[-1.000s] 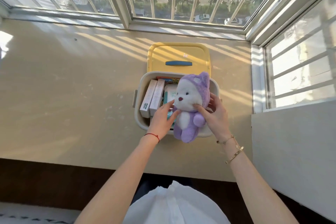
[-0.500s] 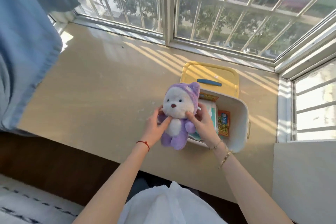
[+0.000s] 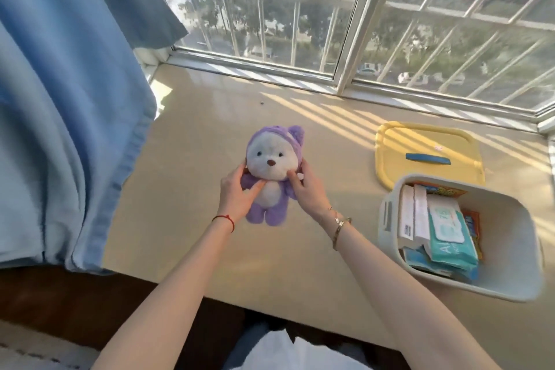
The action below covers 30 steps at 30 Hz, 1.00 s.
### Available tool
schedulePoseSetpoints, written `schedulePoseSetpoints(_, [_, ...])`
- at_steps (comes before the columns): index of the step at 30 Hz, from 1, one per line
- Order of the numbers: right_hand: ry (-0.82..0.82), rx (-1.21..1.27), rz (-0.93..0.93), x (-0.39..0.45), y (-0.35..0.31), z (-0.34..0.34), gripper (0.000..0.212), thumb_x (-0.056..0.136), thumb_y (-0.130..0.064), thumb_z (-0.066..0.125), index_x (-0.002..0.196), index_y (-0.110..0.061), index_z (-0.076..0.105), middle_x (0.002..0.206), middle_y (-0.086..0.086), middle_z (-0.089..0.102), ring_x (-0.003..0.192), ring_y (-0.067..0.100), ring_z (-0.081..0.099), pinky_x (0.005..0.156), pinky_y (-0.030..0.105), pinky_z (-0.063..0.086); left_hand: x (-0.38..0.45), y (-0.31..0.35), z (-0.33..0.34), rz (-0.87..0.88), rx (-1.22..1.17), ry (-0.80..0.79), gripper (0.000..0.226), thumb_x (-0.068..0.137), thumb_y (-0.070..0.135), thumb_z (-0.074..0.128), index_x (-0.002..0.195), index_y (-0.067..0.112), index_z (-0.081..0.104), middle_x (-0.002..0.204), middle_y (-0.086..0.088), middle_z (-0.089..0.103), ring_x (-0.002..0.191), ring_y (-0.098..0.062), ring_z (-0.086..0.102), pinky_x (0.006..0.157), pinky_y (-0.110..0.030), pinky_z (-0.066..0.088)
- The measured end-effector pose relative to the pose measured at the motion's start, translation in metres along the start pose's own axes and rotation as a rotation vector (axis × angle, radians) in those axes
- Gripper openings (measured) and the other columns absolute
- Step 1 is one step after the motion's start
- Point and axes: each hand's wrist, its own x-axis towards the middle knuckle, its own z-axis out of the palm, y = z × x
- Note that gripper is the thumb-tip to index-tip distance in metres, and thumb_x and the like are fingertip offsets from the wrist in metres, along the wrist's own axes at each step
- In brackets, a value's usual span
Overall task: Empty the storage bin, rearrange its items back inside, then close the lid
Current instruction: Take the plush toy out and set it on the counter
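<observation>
**Soft toy out of the bin, held at both sides**

The plush bear looks light and squashy, best taken round its body. The left hand and right hand clasp its sides upright over the sill, well apart from the bin, which holds boxes and wipes. The yellow lid lies behind the bin.

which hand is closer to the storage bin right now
Right. The right hand grips the purple plush bear on the side facing the storage bin, with bare sill between them. The left hand holds the bear's far side.
</observation>
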Motion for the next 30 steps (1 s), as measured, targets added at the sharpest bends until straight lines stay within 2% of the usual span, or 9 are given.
schedulePoseSetpoints(2, [-0.006, -0.017, 0.015, 0.033, -0.010, 0.035, 0.036, 0.098, -0.025, 0.048, 0.131, -0.011, 0.044, 0.108, -0.003, 0.058, 0.095, 0.015, 0.056, 0.071, 0.017, 0.037, 0.033, -0.020, -0.026, -0.010, 0.023, -0.007, 0.041, 0.077, 0.022, 0.076, 0.116, 0.019, 0.063, 0.088, 0.007, 0.066, 0.074, 0.001, 0.058, 0.071, -0.010, 0.046])
schedulePoseSetpoints(4, [-0.020, -0.020, 0.037, 0.066, -0.014, 0.067, 0.035, 0.098, -0.025, 0.048, 0.129, -0.010, 0.044, 0.110, 0.002, 0.058, 0.101, 0.022, 0.058, 0.079, 0.023, 0.039, 0.065, -0.041, -0.048, -0.003, 0.035, -0.007, 0.039, 0.077, 0.022, 0.076, 0.115, 0.019, 0.063, 0.083, 0.011, 0.064, 0.072, 0.007, 0.058, 0.066, -0.003, 0.041])
schedulePoseSetpoints(6, [-0.026, -0.012, 0.040, 0.098, -0.014, 0.097, 0.037, 0.097, -0.025, 0.049, 0.130, -0.010, 0.043, 0.113, 0.003, 0.058, 0.103, 0.022, 0.057, 0.088, 0.033, 0.044, 0.096, -0.063, -0.065, -0.004, 0.046, -0.009, 0.039, 0.078, 0.023, 0.075, 0.115, 0.020, 0.063, 0.081, 0.014, 0.063, 0.072, 0.007, 0.058, 0.068, -0.007, 0.044])
schedulePoseSetpoints(9, [-0.054, -0.014, 0.053, 0.140, -0.015, 0.136, 0.045, 0.094, -0.024, 0.053, 0.135, -0.013, 0.038, 0.114, -0.001, 0.055, 0.101, 0.016, 0.054, 0.085, 0.028, 0.044, 0.139, -0.097, -0.081, -0.012, 0.065, -0.007, 0.042, 0.080, 0.026, 0.074, 0.119, 0.023, 0.061, 0.087, 0.009, 0.064, 0.074, 0.000, 0.057, 0.075, -0.020, 0.049])
schedulePoseSetpoints(14, [-0.049, 0.012, 0.047, 0.192, 0.006, 0.188, 0.059, 0.081, -0.005, 0.063, 0.134, -0.010, 0.037, 0.117, 0.002, 0.052, 0.110, 0.021, 0.055, 0.092, 0.032, 0.047, 0.191, -0.144, -0.092, 0.008, 0.092, -0.017, 0.046, 0.081, 0.025, 0.073, 0.125, 0.023, 0.058, 0.091, 0.007, 0.064, 0.081, -0.009, 0.056, 0.072, -0.014, 0.039])
schedulePoseSetpoints(18, [-0.047, 0.000, 0.045, 0.211, 0.018, 0.208, 0.059, 0.080, -0.004, 0.062, 0.133, -0.009, 0.036, 0.121, 0.006, 0.053, 0.109, 0.020, 0.053, 0.091, 0.031, 0.046, 0.214, -0.169, -0.092, -0.012, 0.098, -0.047, 0.046, 0.083, 0.025, 0.070, 0.127, 0.025, 0.056, 0.091, 0.006, 0.065, 0.080, -0.010, 0.057, 0.065, -0.005, 0.039])
schedulePoseSetpoints(21, [-0.067, -0.066, 0.091, 0.218, 0.025, 0.214, 0.058, 0.078, -0.010, 0.058, 0.131, -0.011, 0.035, 0.120, 0.009, 0.057, 0.107, 0.029, 0.056, 0.091, 0.044, 0.048, 0.218, -0.178, -0.088, -0.016, 0.082, -0.053, 0.041, 0.082, 0.021, 0.069, 0.122, 0.023, 0.059, 0.092, 0.003, 0.067, 0.081, -0.010, 0.059, 0.062, 0.002, 0.036])
schedulePoseSetpoints(27, [-0.088, -0.118, 0.134, 0.221, 0.031, 0.217, 0.066, 0.078, -0.006, 0.055, 0.138, -0.009, 0.027, 0.121, 0.013, 0.057, 0.106, 0.033, 0.055, 0.090, 0.046, 0.047, 0.220, -0.189, -0.081, -0.032, 0.125, -0.085, 0.042, 0.083, 0.021, 0.067, 0.124, 0.023, 0.058, 0.093, 0.000, 0.069, 0.083, -0.012, 0.061, 0.073, -0.014, 0.041])
schedulePoseSetpoints(30, [-0.107, -0.145, 0.132, 0.220, 0.033, 0.213, 0.069, 0.080, -0.008, 0.058, 0.141, -0.010, 0.026, 0.121, 0.013, 0.057, 0.108, 0.030, 0.055, 0.090, 0.039, 0.047, 0.218, -0.188, -0.082, 0.001, 0.172, -0.106, 0.042, 0.083, 0.016, 0.066, 0.123, 0.019, 0.058, 0.090, -0.003, 0.069, 0.081, -0.015, 0.061, 0.072, -0.017, 0.045])
